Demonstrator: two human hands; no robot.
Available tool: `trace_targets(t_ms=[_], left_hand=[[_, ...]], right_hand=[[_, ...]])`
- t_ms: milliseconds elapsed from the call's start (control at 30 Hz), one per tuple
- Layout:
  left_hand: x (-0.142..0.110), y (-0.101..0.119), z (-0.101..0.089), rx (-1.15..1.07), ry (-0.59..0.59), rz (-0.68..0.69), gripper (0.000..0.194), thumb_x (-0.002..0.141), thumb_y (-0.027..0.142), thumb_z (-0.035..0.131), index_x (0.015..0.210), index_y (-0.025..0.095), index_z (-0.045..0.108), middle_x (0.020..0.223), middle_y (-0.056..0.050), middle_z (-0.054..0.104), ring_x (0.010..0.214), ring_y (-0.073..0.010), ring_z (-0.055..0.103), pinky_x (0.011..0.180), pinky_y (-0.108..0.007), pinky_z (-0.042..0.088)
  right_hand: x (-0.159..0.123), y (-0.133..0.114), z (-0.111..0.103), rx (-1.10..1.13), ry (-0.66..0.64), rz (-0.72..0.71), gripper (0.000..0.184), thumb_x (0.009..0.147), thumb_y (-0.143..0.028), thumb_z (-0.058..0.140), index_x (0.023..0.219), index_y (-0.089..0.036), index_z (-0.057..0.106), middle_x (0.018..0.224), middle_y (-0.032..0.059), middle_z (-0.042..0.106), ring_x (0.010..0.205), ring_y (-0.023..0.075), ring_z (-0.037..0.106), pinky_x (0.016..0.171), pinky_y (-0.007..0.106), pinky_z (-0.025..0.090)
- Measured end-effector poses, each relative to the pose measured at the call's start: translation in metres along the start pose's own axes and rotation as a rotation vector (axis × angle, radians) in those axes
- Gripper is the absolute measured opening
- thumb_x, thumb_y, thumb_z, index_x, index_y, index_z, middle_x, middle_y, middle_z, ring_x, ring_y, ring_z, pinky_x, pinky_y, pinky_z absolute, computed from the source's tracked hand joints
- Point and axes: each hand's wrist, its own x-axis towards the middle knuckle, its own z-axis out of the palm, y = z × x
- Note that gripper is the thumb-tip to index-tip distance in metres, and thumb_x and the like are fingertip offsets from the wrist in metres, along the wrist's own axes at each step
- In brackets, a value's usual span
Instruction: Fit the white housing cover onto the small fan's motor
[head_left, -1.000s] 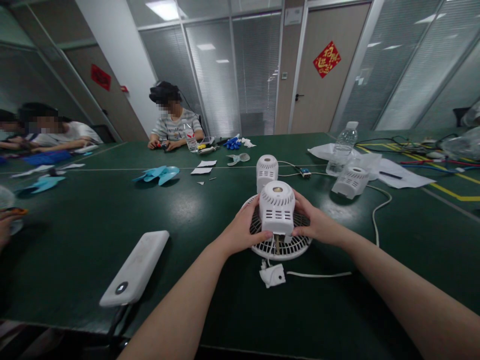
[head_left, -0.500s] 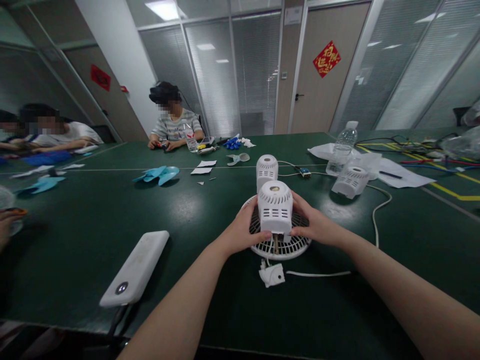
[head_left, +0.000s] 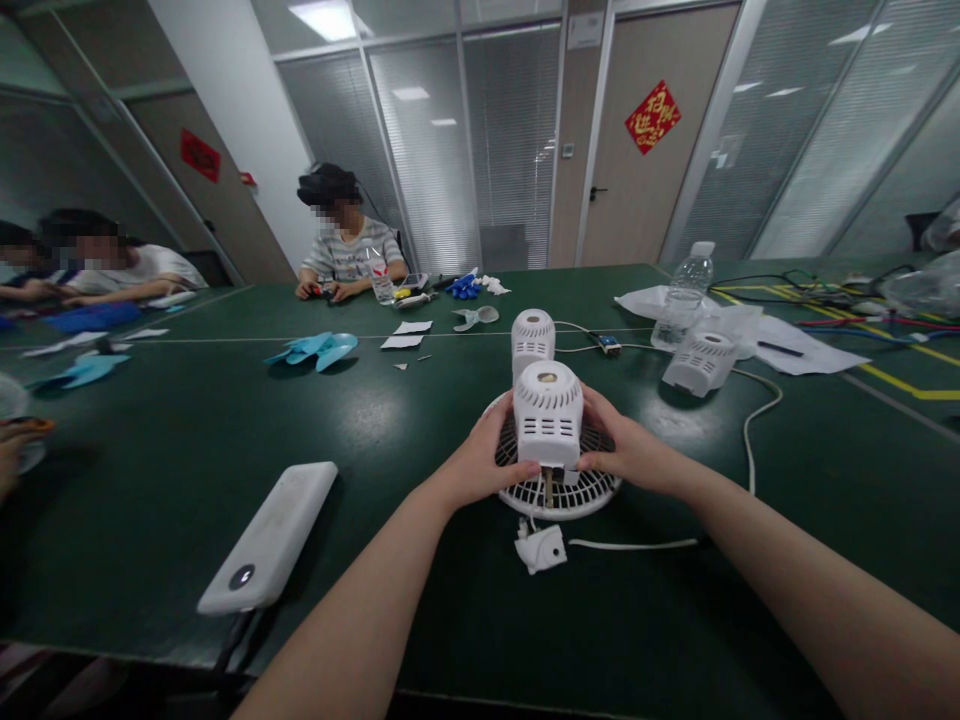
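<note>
The left hand (head_left: 480, 458) and right hand (head_left: 631, 448) grip a housing (head_left: 548, 420) over the green table (head_left: 367, 500); from it, glass wall (head_left: 424, 140) at eleven o'clock, door (head_left: 636, 195) at one.

dim room; bright light panel (head_left: 324, 19) upper left, smaller light patches on glass wall (head_left: 424, 170). soft glare on green table (head_left: 367, 425). white casing (head_left: 549, 405) reads sharp. edges stretched wide-angle, left edge soft.

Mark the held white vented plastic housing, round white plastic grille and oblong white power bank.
Held vented housing (head_left: 549, 420), head view: slotted wall.
Round white grille (head_left: 568, 513), head view: near rim.
White power bank (head_left: 268, 538), head view: top face.
</note>
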Motion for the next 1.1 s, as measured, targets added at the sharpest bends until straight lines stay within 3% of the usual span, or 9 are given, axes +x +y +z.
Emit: trace_targets(t_ms=[300, 600, 933, 1100], left_hand=[[0.002, -0.005, 0.0, -0.054, -0.012, -0.014, 0.101, 0.071, 0.048, 0.075, 0.149, 0.03, 0.014, 0.154, -0.012, 0.028, 0.139, -0.036, 0.032, 0.111, -0.061, 0.029], [0.002, -0.009, 0.002, -0.15, 0.005, 0.048, 0.099, 0.071, 0.042, 0.077, 0.149, 0.028, 0.017, 0.153, -0.012, 0.029, 0.14, -0.0359, 0.029, 0.114, -0.061, 0.023], [0.003, -0.011, 0.002, -0.151, 0.011, 0.039, 0.099, 0.07, 0.041, 0.077, 0.148, 0.029, 0.018, 0.152, -0.012, 0.03, 0.139, -0.036, 0.031, 0.113, -0.06, 0.026], [0.002, -0.01, 0.002, -0.144, 0.004, 0.039, 0.098, 0.07, 0.041, 0.077, 0.148, 0.027, 0.019, 0.152, -0.012, 0.032, 0.139, -0.035, 0.032, 0.114, -0.058, 0.026]], right_hand=[[0.001, -0.001, 0.0, -0.065, 0.048, -0.012, 0.106, 0.073, -0.033, 0.078, 0.153, -0.032, 0.007, 0.154, 0.0071, 0.029, 0.138, 0.0301, 0.035, 0.115, 0.054, 0.03], [-0.002, -0.01, -0.002, -0.141, 0.023, 0.057, 0.104, 0.077, -0.032, 0.073, 0.153, -0.029, 0.003, 0.15, 0.0086, 0.038, 0.137, 0.0286, 0.037, 0.114, 0.053, 0.031], [-0.001, -0.015, 0.001, -0.204, -0.016, 0.091, 0.098, 0.083, -0.028, 0.064, 0.153, -0.026, -0.005, 0.155, 0.0112, 0.025, 0.138, 0.0303, 0.034, 0.114, 0.053, 0.032], [-0.001, -0.013, 0.003, -0.202, 0.026, 0.104, 0.086, 0.08, -0.028, 0.068, 0.149, -0.017, 0.017, 0.152, 0.0145, 0.032, 0.137, 0.0278, 0.038, 0.114, 0.048, 0.034]])
